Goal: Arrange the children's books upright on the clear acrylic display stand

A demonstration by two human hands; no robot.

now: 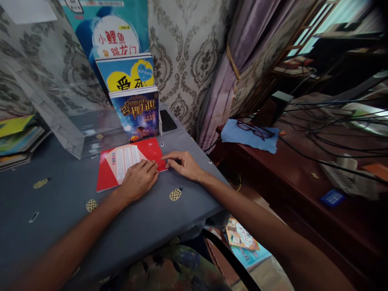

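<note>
Booklet [131, 152] mid-frame is bright red with a pale pink panel [123, 163], and it really pops against that grey-blue tablecloth [66, 214] with its pale yellow, black-spotted pineapples [175, 195]. Wallpaper [188, 52] up top's whitish with dark grey damask, curtain [220, 97] upper right of centre is dusty purple, and the cloth [232, 135] right of centre's light blue.

Red booklet [127, 161]: glossy paper. Stand [68, 139]: clear, smooth plastic. Curtain [218, 89]: satiny cloth. Desk [274, 171]: polished wood.
</note>
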